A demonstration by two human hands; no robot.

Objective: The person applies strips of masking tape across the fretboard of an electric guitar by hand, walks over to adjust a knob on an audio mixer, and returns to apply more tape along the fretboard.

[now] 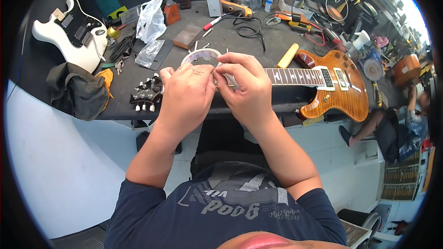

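Observation:
Both my hands meet over the neck of an electric guitar lying across the bench. My left hand (pixel 188 93) has its fingers curled, thumb side toward the right. My right hand (pixel 246 84) pinches thumb and fingertips together right beside it. Whatever sits between the fingertips is too small or hidden to make out. Just behind the hands rests a whitish ring-shaped thing (pixel 201 52), partly covered by them. The guitar's amber flamed body (pixel 333 93) lies to the right; its dark headstock (pixel 146 93) with light tuner knobs shows left of my left hand. The middle of the neck is hidden.
A white guitar body (pixel 57 32) and a dark cloth (pixel 74 90) lie at the left. Plastic bags (pixel 151 23), a brown block (pixel 188 36), a yellow handle (pixel 288 56), cables and tools cover the bench behind. Another person (pixel 397 131) sits at the far right.

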